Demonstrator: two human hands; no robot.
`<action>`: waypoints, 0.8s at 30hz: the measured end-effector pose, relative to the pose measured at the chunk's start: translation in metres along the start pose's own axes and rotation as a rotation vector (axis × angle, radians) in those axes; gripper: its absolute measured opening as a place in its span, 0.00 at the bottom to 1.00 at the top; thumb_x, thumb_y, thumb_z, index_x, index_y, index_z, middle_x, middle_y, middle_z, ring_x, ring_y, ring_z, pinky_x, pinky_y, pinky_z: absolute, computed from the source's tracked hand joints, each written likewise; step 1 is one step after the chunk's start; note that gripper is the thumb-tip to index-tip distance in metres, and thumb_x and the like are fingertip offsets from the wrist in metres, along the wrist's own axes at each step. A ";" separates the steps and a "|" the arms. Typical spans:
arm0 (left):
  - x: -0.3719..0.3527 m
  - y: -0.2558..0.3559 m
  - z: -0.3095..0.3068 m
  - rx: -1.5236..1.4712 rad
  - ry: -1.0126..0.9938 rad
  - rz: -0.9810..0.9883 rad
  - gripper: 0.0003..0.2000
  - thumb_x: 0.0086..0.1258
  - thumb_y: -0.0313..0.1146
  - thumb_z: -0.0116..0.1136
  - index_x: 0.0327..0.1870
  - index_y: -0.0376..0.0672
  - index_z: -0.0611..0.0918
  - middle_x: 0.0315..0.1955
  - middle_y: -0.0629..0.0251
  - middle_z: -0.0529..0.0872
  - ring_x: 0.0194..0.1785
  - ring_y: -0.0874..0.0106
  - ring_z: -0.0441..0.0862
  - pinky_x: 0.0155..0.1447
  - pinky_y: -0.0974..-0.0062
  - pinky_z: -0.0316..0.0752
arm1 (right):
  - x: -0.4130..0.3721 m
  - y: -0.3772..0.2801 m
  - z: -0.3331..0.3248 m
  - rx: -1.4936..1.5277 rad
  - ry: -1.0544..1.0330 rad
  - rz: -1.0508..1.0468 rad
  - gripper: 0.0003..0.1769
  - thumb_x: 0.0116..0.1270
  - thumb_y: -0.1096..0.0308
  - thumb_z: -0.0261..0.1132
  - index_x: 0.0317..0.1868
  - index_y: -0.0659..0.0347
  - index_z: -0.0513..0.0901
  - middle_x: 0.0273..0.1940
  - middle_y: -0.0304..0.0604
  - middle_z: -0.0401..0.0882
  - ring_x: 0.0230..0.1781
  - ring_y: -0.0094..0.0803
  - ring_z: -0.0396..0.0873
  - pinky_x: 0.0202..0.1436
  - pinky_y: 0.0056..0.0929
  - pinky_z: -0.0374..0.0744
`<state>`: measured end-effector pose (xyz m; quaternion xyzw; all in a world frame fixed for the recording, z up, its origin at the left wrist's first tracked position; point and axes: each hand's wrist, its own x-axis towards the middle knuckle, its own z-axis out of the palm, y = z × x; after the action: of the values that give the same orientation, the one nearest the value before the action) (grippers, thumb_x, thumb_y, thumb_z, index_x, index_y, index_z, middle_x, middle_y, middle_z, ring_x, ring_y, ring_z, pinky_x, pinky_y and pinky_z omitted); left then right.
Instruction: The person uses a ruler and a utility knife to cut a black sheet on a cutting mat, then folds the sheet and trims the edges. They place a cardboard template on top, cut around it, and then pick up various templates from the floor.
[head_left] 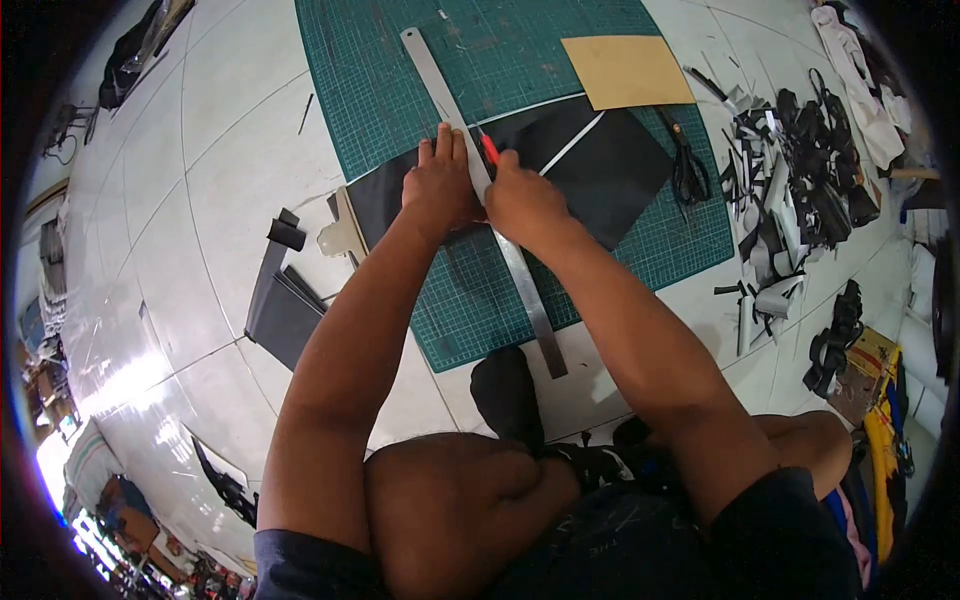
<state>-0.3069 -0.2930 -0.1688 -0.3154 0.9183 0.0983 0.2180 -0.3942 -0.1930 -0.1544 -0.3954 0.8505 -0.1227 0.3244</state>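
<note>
Green cutting mat [480, 60], frame ctr-top, backs the black sheet [620, 170] laid flat on it. Steel ruler [535, 310] lies diagonally across sheet as cut guide. L hand [438, 188], fingers extended flat, grasping nothing, pins ruler against slip. R hand [525, 203], fingers curled tight round red-handled knife [489, 149], tip at ruler's right edge.

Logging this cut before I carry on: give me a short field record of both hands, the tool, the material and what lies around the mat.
left hand: fingers flat, pressing the steel ruler onto the black sheet
right hand: closed on a red-handled knife, set against the ruler's edge
surface: green cutting mat on a white tiled floor
on mat: tan card, black scissors
beside mat: grey sheets on the left, heap of black and white offcuts on the right
</note>
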 end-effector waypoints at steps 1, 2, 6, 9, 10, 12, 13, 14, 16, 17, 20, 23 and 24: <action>0.002 0.000 0.004 0.004 0.010 0.004 0.63 0.47 0.57 0.79 0.78 0.36 0.52 0.79 0.53 0.52 0.78 0.50 0.59 0.69 0.59 0.76 | 0.005 -0.001 0.003 -0.004 -0.015 -0.007 0.19 0.69 0.64 0.60 0.52 0.69 0.67 0.42 0.68 0.83 0.46 0.65 0.83 0.51 0.56 0.81; 0.003 -0.002 0.008 0.007 0.023 0.006 0.62 0.47 0.57 0.79 0.78 0.36 0.52 0.79 0.53 0.51 0.78 0.50 0.59 0.69 0.59 0.76 | 0.010 -0.003 0.005 -0.010 -0.027 -0.017 0.20 0.69 0.64 0.60 0.52 0.70 0.67 0.43 0.69 0.83 0.48 0.65 0.83 0.52 0.55 0.81; 0.003 -0.004 0.005 -0.006 0.025 0.038 0.53 0.58 0.50 0.73 0.78 0.34 0.52 0.78 0.47 0.54 0.76 0.47 0.61 0.71 0.55 0.74 | 0.015 -0.012 -0.003 -0.015 -0.099 -0.005 0.22 0.68 0.64 0.61 0.54 0.73 0.68 0.49 0.71 0.82 0.53 0.64 0.82 0.57 0.54 0.79; 0.006 -0.004 0.006 0.013 0.015 0.016 0.64 0.45 0.58 0.80 0.78 0.36 0.53 0.79 0.52 0.51 0.78 0.50 0.58 0.68 0.59 0.77 | 0.022 -0.027 -0.024 -0.009 -0.227 0.102 0.24 0.70 0.67 0.59 0.63 0.70 0.67 0.58 0.65 0.80 0.60 0.55 0.80 0.64 0.48 0.78; 0.002 -0.003 0.006 0.016 -0.004 0.027 0.61 0.48 0.56 0.79 0.78 0.35 0.52 0.79 0.51 0.52 0.78 0.49 0.58 0.68 0.57 0.77 | 0.021 -0.025 -0.023 -0.030 -0.253 0.107 0.25 0.70 0.67 0.59 0.63 0.70 0.68 0.58 0.65 0.80 0.60 0.56 0.80 0.64 0.48 0.77; 0.004 -0.003 -0.001 0.020 -0.019 0.051 0.57 0.54 0.52 0.76 0.78 0.34 0.52 0.78 0.47 0.53 0.77 0.46 0.59 0.69 0.55 0.75 | 0.023 -0.024 -0.029 -0.080 -0.287 0.110 0.25 0.71 0.66 0.59 0.63 0.69 0.68 0.58 0.65 0.79 0.61 0.56 0.79 0.64 0.48 0.77; 0.001 -0.002 -0.004 0.004 -0.028 0.042 0.59 0.52 0.53 0.77 0.78 0.34 0.52 0.78 0.47 0.52 0.77 0.46 0.59 0.69 0.54 0.75 | 0.010 -0.023 -0.032 -0.059 -0.286 0.112 0.23 0.72 0.66 0.58 0.63 0.68 0.67 0.58 0.66 0.79 0.61 0.57 0.79 0.64 0.49 0.77; 0.001 -0.001 -0.008 -0.009 -0.032 0.030 0.60 0.50 0.54 0.78 0.78 0.34 0.52 0.78 0.47 0.52 0.77 0.46 0.58 0.70 0.54 0.75 | 0.002 -0.018 -0.027 -0.045 -0.282 0.109 0.23 0.72 0.66 0.57 0.63 0.68 0.66 0.57 0.66 0.80 0.60 0.58 0.80 0.63 0.50 0.77; -0.004 0.001 -0.007 -0.038 -0.042 0.017 0.63 0.47 0.56 0.79 0.78 0.33 0.51 0.79 0.47 0.52 0.78 0.46 0.57 0.70 0.53 0.74 | -0.020 -0.004 -0.012 -0.006 -0.288 0.113 0.23 0.73 0.66 0.56 0.63 0.69 0.65 0.55 0.67 0.80 0.57 0.59 0.81 0.60 0.51 0.79; -0.003 0.001 -0.009 -0.050 -0.032 0.013 0.64 0.46 0.57 0.80 0.78 0.34 0.51 0.79 0.47 0.51 0.78 0.46 0.57 0.70 0.53 0.74 | -0.033 0.003 -0.008 -0.022 -0.316 0.125 0.23 0.74 0.66 0.56 0.63 0.69 0.64 0.53 0.66 0.81 0.55 0.59 0.82 0.57 0.52 0.80; -0.001 0.001 -0.005 -0.052 -0.030 0.015 0.66 0.43 0.60 0.81 0.78 0.34 0.51 0.79 0.47 0.51 0.78 0.46 0.57 0.70 0.52 0.74 | -0.082 0.024 -0.003 -0.045 -0.352 0.135 0.22 0.75 0.65 0.56 0.62 0.68 0.62 0.46 0.65 0.83 0.47 0.59 0.85 0.50 0.53 0.82; -0.002 0.002 -0.007 -0.045 -0.028 0.023 0.66 0.42 0.60 0.81 0.78 0.34 0.52 0.79 0.48 0.50 0.78 0.47 0.57 0.71 0.52 0.73 | -0.118 0.058 0.024 -0.050 -0.302 0.074 0.20 0.75 0.64 0.57 0.58 0.67 0.63 0.40 0.63 0.84 0.40 0.57 0.86 0.45 0.53 0.83; -0.005 0.003 -0.006 -0.046 -0.030 0.023 0.66 0.42 0.60 0.81 0.78 0.34 0.52 0.79 0.48 0.50 0.78 0.47 0.57 0.71 0.52 0.73 | -0.127 0.066 0.033 -0.068 -0.288 0.065 0.19 0.74 0.64 0.58 0.57 0.67 0.64 0.39 0.62 0.84 0.39 0.57 0.86 0.44 0.53 0.83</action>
<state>-0.3077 -0.2902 -0.1609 -0.3082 0.9160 0.1266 0.2233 -0.3516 -0.0524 -0.1527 -0.3920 0.8113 -0.0251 0.4331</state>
